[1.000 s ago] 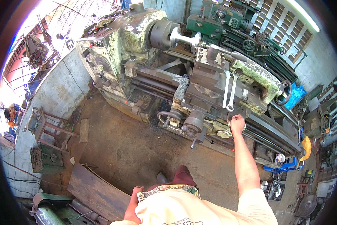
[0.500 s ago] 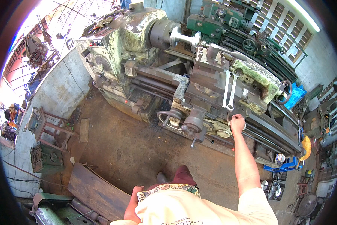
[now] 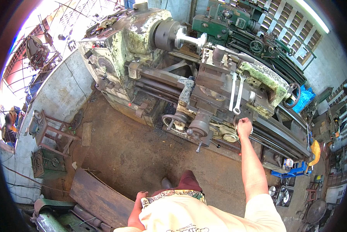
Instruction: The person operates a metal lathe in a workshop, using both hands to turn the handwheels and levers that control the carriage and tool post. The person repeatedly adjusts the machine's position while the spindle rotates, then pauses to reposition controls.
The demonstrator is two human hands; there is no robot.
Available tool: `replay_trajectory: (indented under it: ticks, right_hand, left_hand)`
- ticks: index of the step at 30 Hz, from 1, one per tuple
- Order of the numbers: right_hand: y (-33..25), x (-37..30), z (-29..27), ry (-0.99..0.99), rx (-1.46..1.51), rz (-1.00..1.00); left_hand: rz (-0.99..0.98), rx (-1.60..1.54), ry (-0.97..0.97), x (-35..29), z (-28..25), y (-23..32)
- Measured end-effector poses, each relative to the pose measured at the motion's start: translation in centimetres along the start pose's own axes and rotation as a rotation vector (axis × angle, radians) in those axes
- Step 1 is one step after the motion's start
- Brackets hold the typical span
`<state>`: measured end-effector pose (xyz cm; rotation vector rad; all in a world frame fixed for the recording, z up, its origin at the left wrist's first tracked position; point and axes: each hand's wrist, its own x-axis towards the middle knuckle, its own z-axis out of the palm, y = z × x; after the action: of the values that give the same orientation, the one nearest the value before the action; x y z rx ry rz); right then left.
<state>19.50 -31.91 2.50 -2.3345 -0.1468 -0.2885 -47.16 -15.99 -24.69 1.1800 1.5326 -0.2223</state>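
Note:
A large worn lathe (image 3: 142,29) with flaking pale-green paint stands before me. Its dark chuck (image 3: 167,35) holds a shiny flanged metal workpiece (image 3: 193,41). My right hand (image 3: 244,127), arm stretched out, is closed at the right end of the carriage front; what its fingers grip is hidden. Just beyond it, a ring-ended wrench (image 3: 240,94) and a flat metal bar (image 3: 233,92) lie side by side on the carriage. Left of that hand are a crank handle (image 3: 198,131) and a handwheel (image 3: 174,120). My left hand (image 3: 142,195) rests at my hip, its fingers partly hidden.
A green lathe (image 3: 216,29) stands behind. Along the left wall are a wooden stool frame (image 3: 57,131) and a green metal box (image 3: 48,162). A brown board (image 3: 98,197) lies at lower left. A blue stand (image 3: 289,170) and a fan (image 3: 283,196) are at right.
Both hands stay in place. The workpiece's bright outline at the chuck looks slightly different. Outside at far left, a colourful shape, perhaps a person, has shifted a little.

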Motion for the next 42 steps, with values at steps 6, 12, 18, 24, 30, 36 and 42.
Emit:
replay_trajectory:
  ticks: [6,12,18,24,30,36,42]
  right_hand:
    - [-0.1,0.0,0.0,-0.006,-0.028,0.015]
    - [-0.5,-0.2,-0.2,-0.004,-0.034,0.027]
    - [0.0,0.0,0.0,-0.009,-0.017,0.007]
    - [0.3,0.1,0.1,0.006,-0.021,-0.019]
    - [0.2,0.0,0.0,0.017,-0.022,-0.043]
    - [-0.3,-0.1,-0.2,0.004,-0.023,0.019]
    - [-0.9,-0.4,-0.5,0.001,-0.027,0.017]
  left_hand:
    - [-0.004,-0.008,-0.026,1.3,0.0,-1.1]
    - [-0.030,-0.020,-0.025,2.9,0.2,-2.2]
    - [-0.062,0.028,-0.031,3.1,0.2,-2.2]
    - [-0.047,0.091,0.002,3.1,0.1,-2.1]
    - [-0.035,0.064,-0.005,2.5,0.1,-1.7]
    - [-0.037,0.004,-0.002,1.6,0.1,-1.1]
    - [-0.031,0.051,0.017,2.7,0.2,-2.0]
